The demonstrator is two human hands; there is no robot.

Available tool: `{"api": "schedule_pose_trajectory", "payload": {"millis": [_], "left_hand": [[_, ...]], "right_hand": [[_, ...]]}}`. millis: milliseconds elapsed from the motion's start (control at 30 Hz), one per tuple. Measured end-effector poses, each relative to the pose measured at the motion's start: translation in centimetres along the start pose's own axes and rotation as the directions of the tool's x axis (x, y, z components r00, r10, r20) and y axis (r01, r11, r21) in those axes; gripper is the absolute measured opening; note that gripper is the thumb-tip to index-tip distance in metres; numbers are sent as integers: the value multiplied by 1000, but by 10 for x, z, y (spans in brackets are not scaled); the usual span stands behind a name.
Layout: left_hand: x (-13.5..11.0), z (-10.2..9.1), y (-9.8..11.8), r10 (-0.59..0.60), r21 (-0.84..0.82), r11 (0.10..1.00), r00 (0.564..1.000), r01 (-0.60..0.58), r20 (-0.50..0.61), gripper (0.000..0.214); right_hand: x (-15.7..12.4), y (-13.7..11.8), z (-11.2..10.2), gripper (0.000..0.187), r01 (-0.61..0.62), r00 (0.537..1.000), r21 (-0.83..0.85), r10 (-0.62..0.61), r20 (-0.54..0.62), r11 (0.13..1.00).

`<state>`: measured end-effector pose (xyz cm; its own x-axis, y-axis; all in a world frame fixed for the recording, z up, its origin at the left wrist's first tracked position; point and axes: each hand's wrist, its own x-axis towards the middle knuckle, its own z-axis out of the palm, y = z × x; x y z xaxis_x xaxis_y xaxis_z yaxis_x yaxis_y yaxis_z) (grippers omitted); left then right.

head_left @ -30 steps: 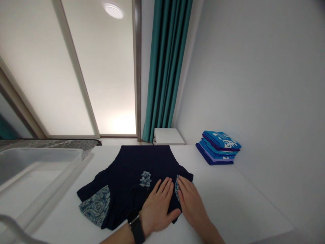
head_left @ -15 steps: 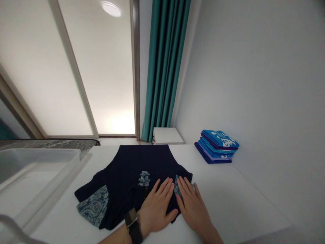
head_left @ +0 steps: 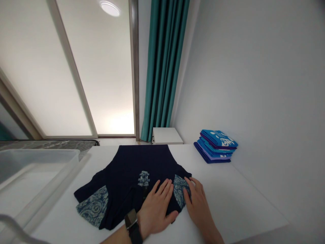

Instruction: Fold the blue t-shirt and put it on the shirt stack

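A dark navy garment (head_left: 132,173) with patterned blue sleeve ends and a small chest motif lies spread on the white table (head_left: 228,200). My left hand (head_left: 157,210), with a dark watch on the wrist, lies flat on the cloth near its right side, fingers stretched out. My right hand (head_left: 196,203) rests at the garment's right sleeve edge, fingers slightly curled on the patterned cuff (head_left: 180,193) and the table beside it.
A stack of folded blue and purple clothes (head_left: 215,146) sits at the table's far right by the wall. A clear plastic bin (head_left: 30,179) stands at the left. Behind are a teal curtain (head_left: 165,67), a small white cabinet (head_left: 166,135) and frosted glass panels.
My right hand has slid to the right, off the patterned cuff, which now shows more fully. The left hand has stayed flat on the cloth.
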<state>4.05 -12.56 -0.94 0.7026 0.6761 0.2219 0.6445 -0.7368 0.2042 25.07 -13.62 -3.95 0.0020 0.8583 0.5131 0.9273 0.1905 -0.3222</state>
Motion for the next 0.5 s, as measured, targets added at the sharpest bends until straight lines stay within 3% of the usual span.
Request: {"api": "schedule_pose_trajectory", "payload": {"millis": [133, 200, 267, 400, 500], "left_hand": [[0, 1, -1, 12, 3, 1000, 1000, -12, 8, 73], [0, 1, -1, 6, -2, 1000, 1000, -6, 18, 73], [1, 0, -1, 10, -12, 1000, 1000, -10, 27, 72], [1, -6, 1, 10, -27, 1000, 999, -9, 48, 70], [2, -11, 5, -15, -23, 1000, 998, 17, 66, 69]], "right_hand": [[-1, -8, -7, 41, 192, 967, 50, -197, 162, 980], [-3, -9, -7, 39, 234, 951, 17, -232, 205, 972], [-4, -8, -5, 37, 189, 970, -54, -178, 167, 981], [-4, -4, 0, 38, -29, 1000, -156, 31, 6, 987], [-3, -6, -2, 37, -78, 997, -182, 80, 5, 980]]}}
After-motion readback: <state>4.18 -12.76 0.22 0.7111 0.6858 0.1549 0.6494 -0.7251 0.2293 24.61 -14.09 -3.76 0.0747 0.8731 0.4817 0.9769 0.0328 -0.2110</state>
